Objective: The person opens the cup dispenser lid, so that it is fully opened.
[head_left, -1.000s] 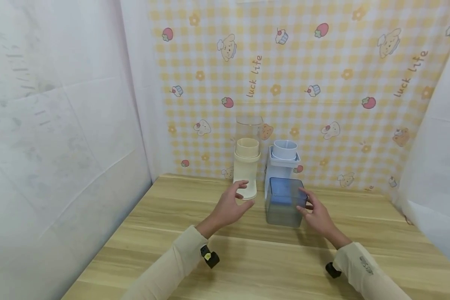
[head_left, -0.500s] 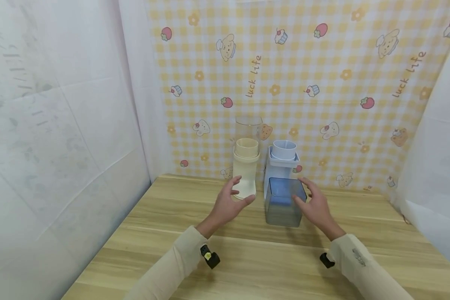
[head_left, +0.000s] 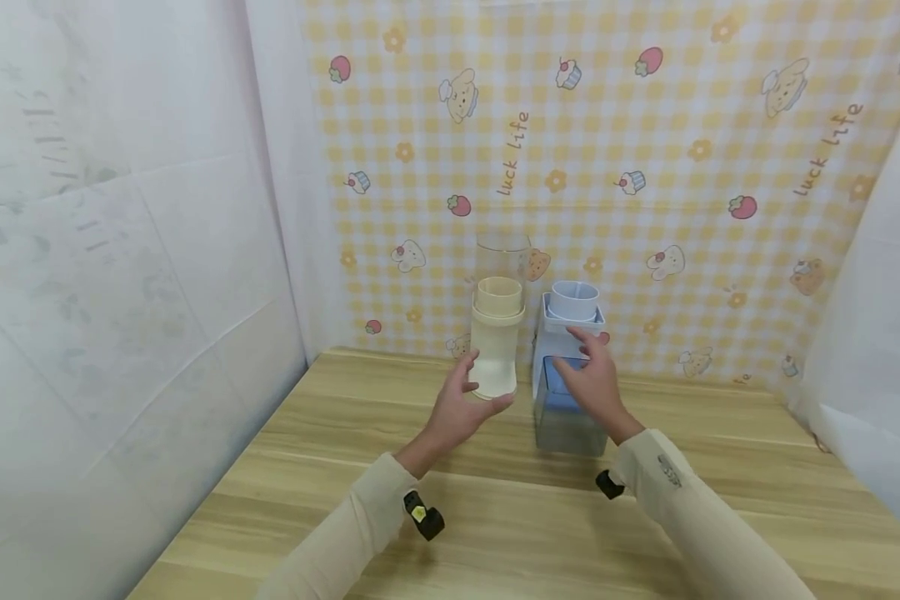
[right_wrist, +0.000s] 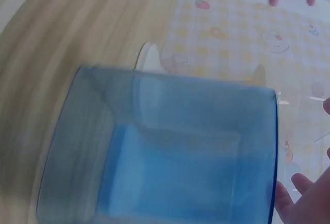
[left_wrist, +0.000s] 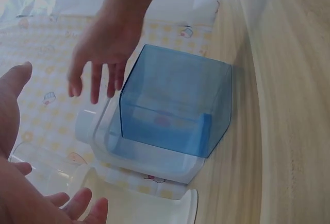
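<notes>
Head cam first: can see a tinted blue bin (head_left: pixel 568 432) upright on the wood-look table (head_left: pixel 495 525), open side up. Just behind the bin, got a pale blue stand (head_left: pixel 554 342) with a round cup (head_left: pixel 574 302). Left of the bin: a cream stand (head_left: pixel 493 343) with a clear cylinder (head_left: pixel 504 257), plus the left hand (head_left: pixel 453 410), released, thumb well away from the fingers. Over by the bin's rim, see the right hand (head_left: pixel 596 385), loose too, nothing in its grasp.

In the left wrist view, can spot right-hand fingers stretched out just beside the bin's rim; can't tell about contact.

In the right wrist view, mostly get bin, with left-hand fingertips well beyond it, a cut-off bit of right hand near the rim, and checkered cloth (right_wrist: pixel 227 33) past the bin.
</notes>
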Demonstrator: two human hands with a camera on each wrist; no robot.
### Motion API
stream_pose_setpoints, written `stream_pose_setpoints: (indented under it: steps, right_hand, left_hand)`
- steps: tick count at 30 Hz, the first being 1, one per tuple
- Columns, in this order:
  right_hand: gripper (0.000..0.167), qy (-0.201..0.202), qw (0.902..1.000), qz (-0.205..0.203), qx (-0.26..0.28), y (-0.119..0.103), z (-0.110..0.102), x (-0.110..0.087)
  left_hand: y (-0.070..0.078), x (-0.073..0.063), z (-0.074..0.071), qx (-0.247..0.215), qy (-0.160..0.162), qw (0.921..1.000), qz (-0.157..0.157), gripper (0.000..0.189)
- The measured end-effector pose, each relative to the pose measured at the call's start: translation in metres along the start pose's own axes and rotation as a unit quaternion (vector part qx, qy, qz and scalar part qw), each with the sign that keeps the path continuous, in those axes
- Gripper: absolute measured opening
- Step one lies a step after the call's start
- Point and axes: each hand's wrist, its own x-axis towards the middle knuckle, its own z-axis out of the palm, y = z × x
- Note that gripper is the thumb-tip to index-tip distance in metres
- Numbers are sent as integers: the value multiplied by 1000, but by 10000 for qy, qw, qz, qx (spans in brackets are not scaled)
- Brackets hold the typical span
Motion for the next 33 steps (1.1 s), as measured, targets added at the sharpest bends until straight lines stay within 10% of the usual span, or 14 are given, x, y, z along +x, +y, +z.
stream_pose_setpoints:
  steps: [13,33]
  right_hand:
    - [67,-686,9955,647,-113,-33,31,35]
    - [80,-552,9956,82,-756,-74,59,102]
  left_hand:
    - [-2,-6,6,72,-143,9999,-48,87]
    - [-1,-11,-1,-244,-218,9992,-236,87]
